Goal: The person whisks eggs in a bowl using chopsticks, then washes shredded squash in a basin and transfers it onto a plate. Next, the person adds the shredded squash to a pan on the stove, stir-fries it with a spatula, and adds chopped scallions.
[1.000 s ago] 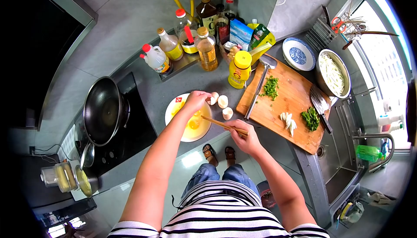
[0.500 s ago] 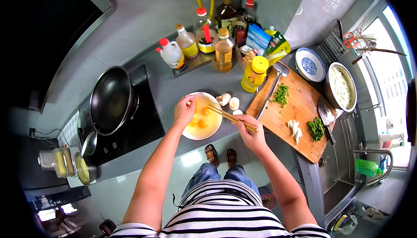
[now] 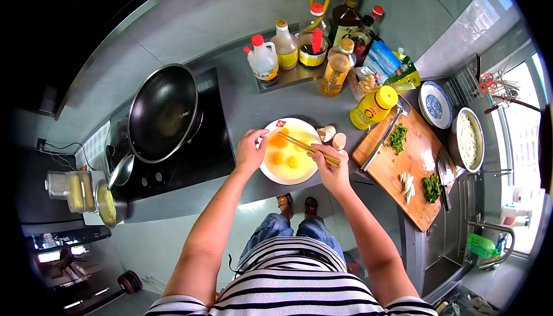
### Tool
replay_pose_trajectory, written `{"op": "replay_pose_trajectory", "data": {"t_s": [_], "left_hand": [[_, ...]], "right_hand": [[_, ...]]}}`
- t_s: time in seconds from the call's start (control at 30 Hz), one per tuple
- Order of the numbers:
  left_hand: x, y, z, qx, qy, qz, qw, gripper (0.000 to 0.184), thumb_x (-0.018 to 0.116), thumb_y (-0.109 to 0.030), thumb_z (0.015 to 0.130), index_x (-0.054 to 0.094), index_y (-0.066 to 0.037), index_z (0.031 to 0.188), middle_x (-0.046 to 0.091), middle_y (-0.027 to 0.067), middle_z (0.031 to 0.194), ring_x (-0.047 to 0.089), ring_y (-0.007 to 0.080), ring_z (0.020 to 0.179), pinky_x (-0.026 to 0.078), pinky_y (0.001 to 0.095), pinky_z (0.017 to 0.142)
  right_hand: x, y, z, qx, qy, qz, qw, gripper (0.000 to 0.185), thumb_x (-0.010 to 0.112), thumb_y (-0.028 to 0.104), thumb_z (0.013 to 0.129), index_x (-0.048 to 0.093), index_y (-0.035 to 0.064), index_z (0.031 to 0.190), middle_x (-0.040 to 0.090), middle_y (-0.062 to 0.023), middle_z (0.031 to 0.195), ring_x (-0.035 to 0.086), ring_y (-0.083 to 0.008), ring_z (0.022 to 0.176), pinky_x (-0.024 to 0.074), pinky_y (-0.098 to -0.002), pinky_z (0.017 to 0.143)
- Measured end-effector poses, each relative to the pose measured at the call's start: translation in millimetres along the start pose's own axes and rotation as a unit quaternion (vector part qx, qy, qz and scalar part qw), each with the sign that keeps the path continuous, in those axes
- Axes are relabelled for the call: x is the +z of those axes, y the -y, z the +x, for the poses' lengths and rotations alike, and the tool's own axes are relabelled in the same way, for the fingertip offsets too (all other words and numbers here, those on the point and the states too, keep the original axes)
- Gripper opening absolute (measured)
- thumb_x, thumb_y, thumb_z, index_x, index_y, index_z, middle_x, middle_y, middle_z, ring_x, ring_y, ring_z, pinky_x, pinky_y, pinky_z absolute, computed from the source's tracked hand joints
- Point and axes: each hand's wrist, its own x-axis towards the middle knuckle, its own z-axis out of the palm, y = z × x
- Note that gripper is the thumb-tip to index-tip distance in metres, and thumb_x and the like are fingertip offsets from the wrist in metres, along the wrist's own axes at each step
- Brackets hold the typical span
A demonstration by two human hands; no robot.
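A shallow white bowl with a red mark on its rim stands on the counter, holding several yolks in egg white. My right hand is closed around a pair of wooden chopsticks, whose tips reach into the egg among the yolks. At the bowl's left rim, my left hand has its fingers bent and pressed to the edge; the thumb side is partly hidden. Cracked eggshells lie just right of the bowl, close to my right hand.
Left is a black wok on the cooktop. Behind stand sauce bottles and a yellow bottle. To the right, a cutting board bears chopped greens, white slices and a knife, near a pot and sink.
The view has turned, so the counter items appear farther right. My left hand has gone from over the bowl to its left rim. The chopsticks stay in my right hand, tips in the egg.
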Motion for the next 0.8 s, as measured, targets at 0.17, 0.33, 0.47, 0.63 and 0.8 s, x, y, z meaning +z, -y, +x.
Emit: {"op": "replay_pose_trajectory", "data": {"t_s": [0.17,0.33,0.47,0.63,0.8], "left_hand": [[-3.2,3.7,1.9,0.007,0.011,-0.012,1.0,0.023,0.062,-0.007,0.086,0.071,-0.008,0.107,0.066,0.0079,0.093,0.06,0.0183,0.069,0.051,0.0287,0.067],[-6.4,2.4,7.9,0.02,0.013,-0.012,1.0,0.023,0.062,-0.007,0.085,0.071,-0.008,0.106,0.066,0.0081,0.092,0.061,0.0187,0.069,0.051,0.0293,0.067],[-10.1,4.6,12.1,0.018,0.008,-0.024,1.0,0.022,0.063,-0.007,0.086,0.07,-0.007,0.106,0.067,0.0086,0.094,0.062,0.0193,0.07,0.051,0.0298,0.067],[-13.6,10.5,15.6,0.025,0.016,-0.02,0.999,0.021,0.066,-0.009,0.085,0.07,-0.006,0.106,0.067,0.0091,0.096,0.062,0.0204,0.072,0.052,0.0304,0.068],[-17.1,11.7,21.1,0.03,0.021,0.013,0.999,0.019,0.068,-0.01,0.083,0.07,-0.006,0.101,0.067,0.0093,0.094,0.064,0.0253,0.074,0.052,0.0341,0.069]], "right_hand": [[7.9,-1.7,1.7,0.023,0.0,-0.022,0.999,0.018,0.054,0.005,0.096,0.063,-0.0053,0.109,0.07,-0.0123,0.093,0.069,-0.0163,0.092,0.0533,-0.025,0.078],[15.0,-6.9,2.8,0.054,-0.033,0.075,0.995,0.021,0.048,0.008,0.1,0.061,-0.0071,0.109,0.067,-0.0125,0.098,0.07,-0.0219,0.096,0.0561,-0.0287,0.083],[22.4,-12.7,3.0,0.092,-0.055,0.122,0.987,0.024,0.045,0.009,0.101,0.06,-0.0079,0.109,0.066,-0.0138,0.102,0.069,-0.025,0.098,0.0566,-0.0317,0.087],[26.7,-14.4,-0.4,0.117,-0.063,0.165,0.977,0.025,0.044,0.011,0.102,0.058,-0.0076,0.112,0.064,-0.0147,0.107,0.068,-0.0262,0.1,0.0559,-0.0326,0.09],[29.2,-18.5,-2.2,0.126,-0.077,0.201,0.968,0.025,0.045,0.01,0.102,0.059,-0.0086,0.11,0.064,-0.015,0.107,0.068,-0.027,0.101,0.056,-0.0334,0.091]]}}
